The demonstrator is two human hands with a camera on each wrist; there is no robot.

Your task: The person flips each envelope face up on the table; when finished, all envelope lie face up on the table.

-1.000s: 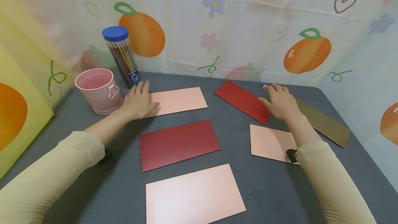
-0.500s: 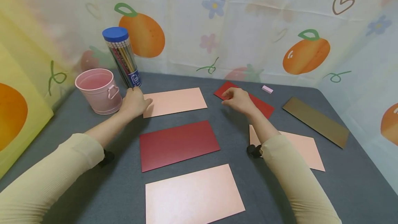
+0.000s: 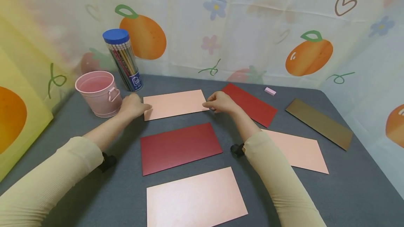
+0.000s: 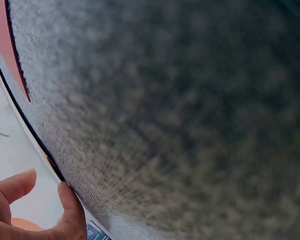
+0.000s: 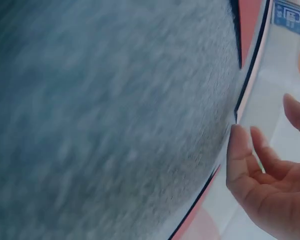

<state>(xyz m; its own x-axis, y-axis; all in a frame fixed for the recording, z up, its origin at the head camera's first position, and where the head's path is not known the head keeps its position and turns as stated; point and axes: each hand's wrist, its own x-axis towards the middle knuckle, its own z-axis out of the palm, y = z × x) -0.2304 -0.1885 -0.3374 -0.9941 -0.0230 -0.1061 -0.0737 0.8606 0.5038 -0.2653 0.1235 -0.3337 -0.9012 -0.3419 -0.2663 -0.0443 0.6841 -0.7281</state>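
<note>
Table, far pink board, left hand and right hand at its ends
The board lies flat at the upper centre of the frame; settling a hand at each end looks like the step in hand. Left thumb and fingers are bent, a gap between them; the right's likewise, near the corner; I cannot tell whether either touches firmly. The next move seems to call for closing both gaps evenly on the edges

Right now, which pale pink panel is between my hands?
The farthest pale pink panel, with your left hand and right hand at its ends. Neither hand is at the nearest pink panel or rightmost pink panel.
</note>
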